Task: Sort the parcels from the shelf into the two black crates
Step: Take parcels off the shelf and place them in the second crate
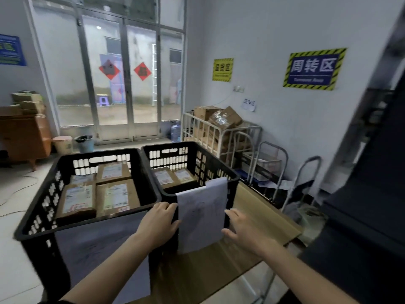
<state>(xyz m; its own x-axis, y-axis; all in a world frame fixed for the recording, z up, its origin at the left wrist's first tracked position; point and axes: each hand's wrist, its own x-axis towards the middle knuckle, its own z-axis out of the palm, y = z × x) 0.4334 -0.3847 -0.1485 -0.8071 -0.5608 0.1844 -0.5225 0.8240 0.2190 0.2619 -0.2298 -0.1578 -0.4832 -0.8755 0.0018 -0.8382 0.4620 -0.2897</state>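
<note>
Two black slotted crates stand side by side on a wooden table (258, 207). The left crate (41, 213) holds several brown parcels (118, 197) with white labels. The right crate (215, 165) holds two labelled parcels (166, 177) at its far side. A white paper sheet (201, 213) hangs over the right crate's near wall. My left hand (158, 222) rests on the near rim where the crates meet, fingers curled over the edge left of the sheet. My right hand (243, 231) touches the sheet's right edge with fingers spread and holds nothing.
A dark shelf unit (372, 194) rises at the right. Folded hand trolleys (304, 178) and a white cage cart (221, 134) full of cartons stand behind the table. Bins (84, 142) and a wooden cabinet (24, 137) sit near the glass doors.
</note>
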